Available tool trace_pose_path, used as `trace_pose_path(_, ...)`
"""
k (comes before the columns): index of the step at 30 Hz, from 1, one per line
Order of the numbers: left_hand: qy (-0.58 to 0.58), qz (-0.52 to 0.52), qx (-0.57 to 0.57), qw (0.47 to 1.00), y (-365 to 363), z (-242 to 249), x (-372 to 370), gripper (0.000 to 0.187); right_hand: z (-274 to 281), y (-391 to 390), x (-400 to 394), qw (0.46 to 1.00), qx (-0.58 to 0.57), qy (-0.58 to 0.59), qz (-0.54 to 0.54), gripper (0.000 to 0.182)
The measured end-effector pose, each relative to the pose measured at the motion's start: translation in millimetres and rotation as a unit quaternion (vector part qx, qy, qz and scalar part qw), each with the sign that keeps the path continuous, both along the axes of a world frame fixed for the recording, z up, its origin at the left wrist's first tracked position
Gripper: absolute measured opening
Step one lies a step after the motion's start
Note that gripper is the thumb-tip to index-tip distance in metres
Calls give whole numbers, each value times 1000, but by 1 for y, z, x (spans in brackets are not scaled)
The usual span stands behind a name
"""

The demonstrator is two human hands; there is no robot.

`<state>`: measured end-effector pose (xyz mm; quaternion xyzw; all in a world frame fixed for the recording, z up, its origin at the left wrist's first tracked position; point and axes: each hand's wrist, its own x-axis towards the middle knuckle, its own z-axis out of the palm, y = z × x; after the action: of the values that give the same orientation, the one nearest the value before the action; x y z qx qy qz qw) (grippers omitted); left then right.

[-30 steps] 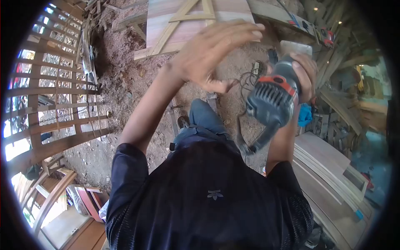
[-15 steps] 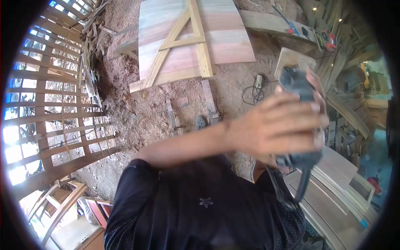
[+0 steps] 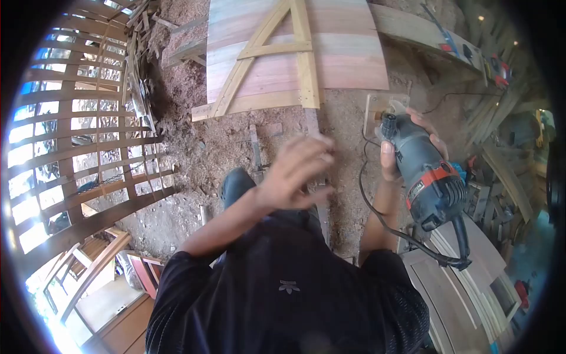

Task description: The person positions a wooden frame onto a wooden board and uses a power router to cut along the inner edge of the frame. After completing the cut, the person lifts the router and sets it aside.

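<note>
My right hand [image 3: 387,160] is wrapped around a black and red trim router [image 3: 423,158], thumb on the near side and fingers on the far side. The router is tilted, with its flat base plate [image 3: 370,115] facing away from me and its cord [image 3: 377,213] looping below. My left hand [image 3: 295,174] hovers above the ground in front of my body, slightly blurred, fingers apart and holding nothing. Beyond it lies a wide plank panel [image 3: 348,59] with an A-shaped wooden frame [image 3: 308,74] on top.
Sawdust and shavings cover the ground [image 3: 177,206]. A slatted wooden wall [image 3: 71,118] stands at left. A long beam [image 3: 413,29] holding tools extends behind the panel. Stacked boards [image 3: 454,283] lie at lower right, and wood scraps [image 3: 501,177] are piled at far right.
My left hand has come off the router and moved left to the front of my body. The router stays in my right hand and now shows its red band.
</note>
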<state>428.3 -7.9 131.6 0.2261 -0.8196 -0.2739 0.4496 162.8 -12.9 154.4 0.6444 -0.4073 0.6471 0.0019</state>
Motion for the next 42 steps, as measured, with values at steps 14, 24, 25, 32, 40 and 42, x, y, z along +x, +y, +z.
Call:
trace_pose_path(14, -417, 240, -47, 875, -365, -232, 66, 123, -140, -47, 38, 989, 139, 17, -52, 79)
trace_pose_path(24, -448, 180, 18, 876, -377, -200, 62, 116, -199, -100, 39, 975, 191, -21, -113, 64)
trace_pose_path(25, -441, 187, 12, 878, -377, -201, 62, 114, -202, -104, 42, 975, 193, -19, -112, 64)
trace_pose_path(32, -404, 182, -10, 897, -376, -200, 63, 109, -212, -113, 46, 971, 217, -11, -104, 59)
trace_pose_path(40, -384, 204, -14, 901, -379, -210, 65, 107, -228, -123, 46, 980, 178, 13, -92, 70)
trace_pose_path(42, -379, 203, -17, 903, -377, -211, 67, 106, -235, -126, 48, 982, 167, -17, -88, 71)
